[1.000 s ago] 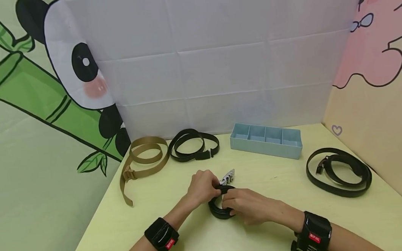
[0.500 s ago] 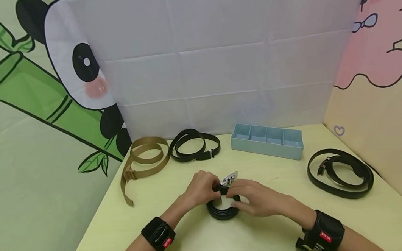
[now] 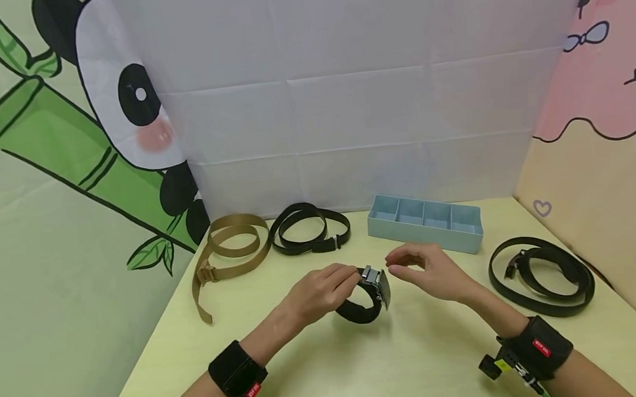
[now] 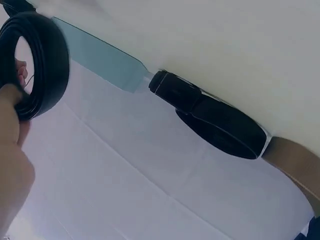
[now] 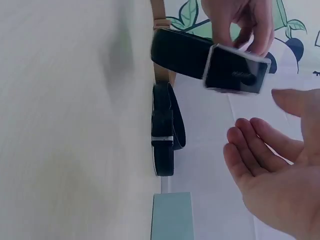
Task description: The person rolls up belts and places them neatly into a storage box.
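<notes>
My left hand [image 3: 323,291] pinches the top of a rolled black belt [image 3: 359,314] and holds it upright, close over the table. The belt's metal buckle [image 3: 377,284] faces right; in the right wrist view the buckle plate [image 5: 236,70] looks dark and rectangular with a bright edge. Just to the right, my right hand [image 3: 428,270] is apart from the belt, its fingers loosely bent with nothing between them. From the left wrist the coil [image 4: 52,67] shows several tight layers.
Along the back lie a tan webbing belt [image 3: 254,265], a looped black belt [image 3: 293,248] and a light blue tray [image 3: 425,239] with several compartments. Another black belt [image 3: 558,310] is coiled at the right. White cloth [image 3: 346,113] hangs behind the table [image 3: 316,372].
The rolled belt was lying flat; my left hand has lifted and turned it upright, buckle to the right. My right hand has let go and moved right and away.
</notes>
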`<control>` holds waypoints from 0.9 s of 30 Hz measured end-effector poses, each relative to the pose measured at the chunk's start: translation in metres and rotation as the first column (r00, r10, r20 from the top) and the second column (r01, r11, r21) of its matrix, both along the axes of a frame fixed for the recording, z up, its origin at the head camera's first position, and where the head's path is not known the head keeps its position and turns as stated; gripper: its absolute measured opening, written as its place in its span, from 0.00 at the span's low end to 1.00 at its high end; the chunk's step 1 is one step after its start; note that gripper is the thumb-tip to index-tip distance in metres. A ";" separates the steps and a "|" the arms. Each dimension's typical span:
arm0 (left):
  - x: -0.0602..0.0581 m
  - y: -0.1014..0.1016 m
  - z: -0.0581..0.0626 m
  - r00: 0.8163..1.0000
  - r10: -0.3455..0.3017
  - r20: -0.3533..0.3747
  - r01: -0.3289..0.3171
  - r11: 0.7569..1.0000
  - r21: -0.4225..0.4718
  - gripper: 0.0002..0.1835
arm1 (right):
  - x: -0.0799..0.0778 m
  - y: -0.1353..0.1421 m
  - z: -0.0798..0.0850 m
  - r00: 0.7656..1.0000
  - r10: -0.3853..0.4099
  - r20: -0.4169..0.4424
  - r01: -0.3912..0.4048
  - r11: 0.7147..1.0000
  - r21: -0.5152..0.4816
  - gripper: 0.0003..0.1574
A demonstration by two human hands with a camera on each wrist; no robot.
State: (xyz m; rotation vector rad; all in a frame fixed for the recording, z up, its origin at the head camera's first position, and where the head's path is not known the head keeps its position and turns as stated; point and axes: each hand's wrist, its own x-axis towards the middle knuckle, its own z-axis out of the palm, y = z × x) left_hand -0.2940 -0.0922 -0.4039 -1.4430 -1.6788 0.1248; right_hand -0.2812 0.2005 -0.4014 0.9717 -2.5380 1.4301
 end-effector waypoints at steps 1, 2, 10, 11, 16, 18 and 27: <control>0.000 0.000 0.002 0.996 -0.036 -0.084 0.036 0.999 0.008 0.08 | 0.000 0.001 0.000 0.997 0.029 0.066 -0.027 0.999 -0.023 0.17; 0.000 0.001 0.003 0.985 -0.078 -0.155 0.081 0.997 0.017 0.09 | 0.000 0.001 0.001 0.990 0.061 0.126 -0.056 0.997 -0.045 0.19; -0.001 0.007 0.013 0.893 -0.284 -0.350 0.305 0.952 0.006 0.11 | 0.004 -0.002 0.002 0.786 0.465 0.408 -0.340 0.876 -0.343 0.20; -0.002 0.008 0.014 0.892 -0.288 -0.349 0.307 0.952 -0.001 0.11 | 0.004 -0.004 0.001 0.754 0.508 0.416 -0.359 0.849 -0.387 0.19; -0.003 0.010 0.014 0.896 -0.297 -0.331 0.307 0.951 -0.022 0.12 | 0.005 -0.009 -0.003 0.670 0.597 0.440 -0.366 0.782 -0.504 0.13; -0.004 0.010 0.013 0.898 -0.299 -0.323 0.308 0.951 -0.022 0.11 | 0.006 -0.010 -0.005 0.672 0.591 0.446 -0.356 0.786 -0.505 0.13; -0.010 0.009 0.008 0.915 -0.243 -0.323 0.262 0.965 0.015 0.09 | 0.011 -0.016 -0.009 0.840 0.405 0.360 -0.277 0.892 -0.357 0.17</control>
